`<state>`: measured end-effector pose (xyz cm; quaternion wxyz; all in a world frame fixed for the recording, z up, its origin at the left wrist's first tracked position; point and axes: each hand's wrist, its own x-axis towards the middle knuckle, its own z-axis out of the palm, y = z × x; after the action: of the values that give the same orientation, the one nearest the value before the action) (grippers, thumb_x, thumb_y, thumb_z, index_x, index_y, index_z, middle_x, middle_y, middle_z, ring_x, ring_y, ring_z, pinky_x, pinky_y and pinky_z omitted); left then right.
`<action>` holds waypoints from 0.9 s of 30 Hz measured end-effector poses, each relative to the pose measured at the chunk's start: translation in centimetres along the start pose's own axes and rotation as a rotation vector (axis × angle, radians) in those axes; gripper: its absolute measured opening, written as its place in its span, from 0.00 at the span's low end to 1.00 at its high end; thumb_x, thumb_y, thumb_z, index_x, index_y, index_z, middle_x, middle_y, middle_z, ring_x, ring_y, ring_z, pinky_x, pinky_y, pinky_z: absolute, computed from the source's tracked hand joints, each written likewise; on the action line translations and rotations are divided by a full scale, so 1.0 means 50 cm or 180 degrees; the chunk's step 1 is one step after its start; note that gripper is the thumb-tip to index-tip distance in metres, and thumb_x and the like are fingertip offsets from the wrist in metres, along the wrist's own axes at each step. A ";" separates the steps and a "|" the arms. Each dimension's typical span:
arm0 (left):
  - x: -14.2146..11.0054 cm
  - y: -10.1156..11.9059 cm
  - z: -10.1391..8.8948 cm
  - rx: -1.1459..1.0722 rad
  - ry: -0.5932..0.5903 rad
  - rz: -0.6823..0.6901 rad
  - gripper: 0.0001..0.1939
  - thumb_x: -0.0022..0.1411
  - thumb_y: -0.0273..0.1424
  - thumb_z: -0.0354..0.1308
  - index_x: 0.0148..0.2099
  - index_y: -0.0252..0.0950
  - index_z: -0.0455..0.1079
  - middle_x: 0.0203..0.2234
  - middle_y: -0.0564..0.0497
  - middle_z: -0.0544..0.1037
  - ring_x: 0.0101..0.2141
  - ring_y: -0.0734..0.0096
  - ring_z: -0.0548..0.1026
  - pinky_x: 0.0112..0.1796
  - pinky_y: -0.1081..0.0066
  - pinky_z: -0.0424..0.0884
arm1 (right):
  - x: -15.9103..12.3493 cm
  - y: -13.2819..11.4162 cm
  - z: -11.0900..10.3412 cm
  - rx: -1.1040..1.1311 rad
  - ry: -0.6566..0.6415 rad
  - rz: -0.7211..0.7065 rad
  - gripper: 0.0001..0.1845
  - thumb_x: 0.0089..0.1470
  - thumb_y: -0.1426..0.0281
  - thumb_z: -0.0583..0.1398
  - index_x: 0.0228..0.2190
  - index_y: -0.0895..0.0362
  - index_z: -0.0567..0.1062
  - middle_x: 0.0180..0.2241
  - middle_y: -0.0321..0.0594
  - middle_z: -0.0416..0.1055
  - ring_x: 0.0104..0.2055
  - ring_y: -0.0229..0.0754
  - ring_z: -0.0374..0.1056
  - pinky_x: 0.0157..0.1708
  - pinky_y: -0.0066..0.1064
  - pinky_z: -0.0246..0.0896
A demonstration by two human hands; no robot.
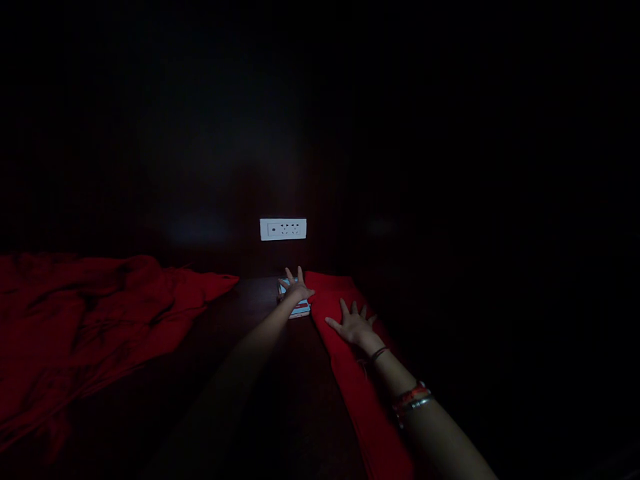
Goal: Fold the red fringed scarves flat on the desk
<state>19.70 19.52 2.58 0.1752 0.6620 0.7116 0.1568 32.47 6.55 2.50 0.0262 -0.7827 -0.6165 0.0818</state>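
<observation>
My left hand point(297, 288) reaches forward with its fingers spread, over a phone-like device point(301, 309) with a lit, pale screen. Whether the hand touches the screen I cannot tell. To its right, my right hand point(356, 325) lies with fingers splayed on a long folded red cloth point(335, 293). The cloth runs from beside the device toward me along the right. Bracelets circle my right wrist and forearm. Neither hand holds anything.
A crumpled red cloth point(115, 307) spreads over the left side. On the dark wall ahead sits a white power socket point(283, 229). The dark surface point(250, 297) shows faintly between the cloths. Deep shadow hides the right side.
</observation>
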 end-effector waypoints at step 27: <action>0.049 -0.021 -0.032 -0.0068 0.0015 -0.0462 0.45 0.46 0.45 0.54 0.58 0.50 0.28 0.57 0.47 0.27 0.53 0.39 0.32 0.39 0.37 0.49 | 0.034 -0.023 0.033 -0.0116 0.0285 -0.0175 0.45 0.39 0.41 0.34 0.55 0.52 0.39 0.56 0.51 0.38 0.55 0.63 0.32 0.44 0.58 0.27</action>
<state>17.87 21.90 3.40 0.1915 0.6065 0.7564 0.1528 31.47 8.39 0.85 0.0418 -0.7687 -0.6373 0.0347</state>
